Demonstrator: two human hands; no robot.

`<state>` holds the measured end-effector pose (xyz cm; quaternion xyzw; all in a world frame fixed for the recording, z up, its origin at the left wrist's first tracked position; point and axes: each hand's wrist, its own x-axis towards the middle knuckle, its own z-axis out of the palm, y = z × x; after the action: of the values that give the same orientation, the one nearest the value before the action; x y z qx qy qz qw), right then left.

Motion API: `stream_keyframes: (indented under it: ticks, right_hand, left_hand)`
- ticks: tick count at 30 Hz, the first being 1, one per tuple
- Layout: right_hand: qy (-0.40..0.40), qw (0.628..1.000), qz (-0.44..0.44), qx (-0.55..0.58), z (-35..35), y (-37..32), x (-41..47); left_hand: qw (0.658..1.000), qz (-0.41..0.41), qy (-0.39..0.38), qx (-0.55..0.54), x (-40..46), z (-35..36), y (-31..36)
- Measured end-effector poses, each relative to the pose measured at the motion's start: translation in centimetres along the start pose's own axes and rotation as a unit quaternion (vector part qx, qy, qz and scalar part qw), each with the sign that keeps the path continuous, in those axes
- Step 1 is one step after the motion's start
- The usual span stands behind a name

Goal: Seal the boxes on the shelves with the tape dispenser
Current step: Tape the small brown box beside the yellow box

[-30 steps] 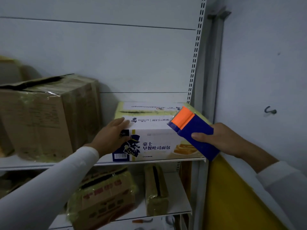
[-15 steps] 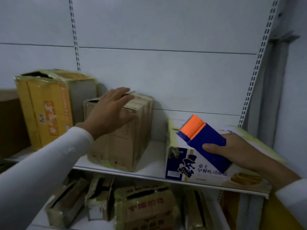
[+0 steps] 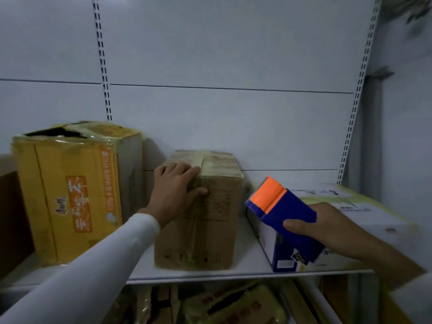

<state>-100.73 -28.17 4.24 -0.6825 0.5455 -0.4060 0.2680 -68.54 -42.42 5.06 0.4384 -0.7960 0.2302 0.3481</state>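
L fingers (image 3: 184, 170) lie curled over the top front edge of the brown cardboard box (image 3: 217, 220), thumb pressed on its front face next to the taped seam, so the left hand (image 3: 174, 195) is gripping the box's upper corner. White sleeve (image 3: 93, 265) runs back from the wrist to bottom left. The box stands upright mid-shelf, top flaps closed w/ tape over the centre seam and more yellowish tape down the front.

R thumb (image 3: 295, 224) lies across the near face of the tape dispenser (image 3: 287, 216); other fingers wrap behind it, out of sight. Right hand (image 3: 332, 228) is clenched round the dispenser body. Dispenser is blue w/ an orange front end, tilted up-left, orange end nearest the brown box but apart from it. It's held in the air in front of the white printed box (image 3: 350, 220), which lies flat at the R end of the shelf, blue panel w/ barcode on its near-left corner, yellowish tape along the edges.

L of the brown box, well apart: taller yellow carton (image 3: 70, 195) w/ orange label, top flaps crumpled and partly open, dark gap showing. All three sit on the white metal shelf (image 3: 245, 272). Back panel (image 3: 222, 125) is pale grey w/ slotted uprights. Below the shelf, more taped cartons (image 3: 222, 305), dim and blurry.
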Motion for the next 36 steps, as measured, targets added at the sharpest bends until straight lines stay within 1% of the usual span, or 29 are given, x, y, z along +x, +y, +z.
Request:
stream_keyframes:
  ticks: [3,6,7,8,10,13,14,16,18,21,23,25,28,30,32,34,36]
  right_hand:
    - [0.023,1.000,0.012,-0.009,-1.0,-0.8,-0.6]
    - [0.044,0.999,0.002,0.000,-2.5,-1.8,-0.9]
    - [0.046,0.999,0.000,0.009,-2.9,-2.0,-0.9]
    - [0.049,0.999,-0.004,0.013,-3.1,-2.2,-0.8]
    - [0.051,0.999,-0.007,0.007,-3.3,-2.6,-0.4]
    - [0.047,0.999,-0.014,0.002,-2.8,-3.0,0.5]
    - [0.045,0.999,-0.017,-0.007,-2.6,-3.0,0.9]
    - [0.035,0.999,-0.030,-0.016,-2.3,-3.0,1.4]
    - [0.025,0.999,-0.041,-0.023,-2.4,-3.0,1.7]
    - [0.024,0.998,-0.046,-0.025,-3.0,-2.7,1.7]
    - [0.026,0.999,-0.042,-0.022,-3.6,-2.4,1.5]
    - [0.019,0.999,-0.036,-0.019,-4.1,-2.1,1.4]
    - [-0.003,0.999,-0.033,-0.017,-4.7,-2.1,1.2]
    - [-0.020,0.999,-0.032,-0.017,-4.9,-2.4,1.2]
    - [-0.034,0.998,-0.032,-0.031,-5.1,-2.6,1.3]
    - [-0.047,0.997,-0.038,-0.040,-5.1,-2.8,1.5]
    - [-0.055,0.996,-0.044,-0.046,-4.7,-3.0,1.6]
  left_hand:
    - [0.998,0.029,0.013,-0.048,-0.4,-0.3,-1.8]
    - [0.982,0.127,0.057,-0.130,-0.7,-1.4,-4.4]
    - [0.976,0.147,0.062,-0.146,-0.8,-2.0,-5.2]
    - [0.976,0.146,0.054,-0.156,-0.7,-2.5,-5.8]
    - [0.983,0.102,0.023,-0.153,-0.4,-3.6,-5.8]
    - [0.996,0.052,0.020,-0.071,0.2,-4.2,-2.2]
    - [0.999,0.028,-0.004,-0.041,0.4,-4.0,-0.3]
    - [0.996,-0.041,-0.078,0.007,0.7,-3.0,3.2]
    - [0.987,-0.102,-0.116,0.048,0.7,-1.7,5.4]
    - [0.983,-0.136,-0.095,0.084,0.4,-0.8,6.3]
    - [0.986,-0.127,-0.063,0.089,0.1,-0.6,6.2]
    - [0.992,-0.089,-0.041,0.074,-0.1,-0.9,5.4]
    - [0.997,-0.002,-0.074,-0.011,-0.3,-2.1,3.1]
    - [0.991,0.029,-0.096,-0.084,-0.7,-3.2,1.2]
    - [0.984,0.019,-0.112,-0.136,-1.0,-4.2,-0.3]
    - [0.980,0.006,-0.137,-0.145,-1.2,-5.3,-1.1]
    - [0.979,-0.015,-0.146,-0.139,-1.5,-6.2,-1.6]
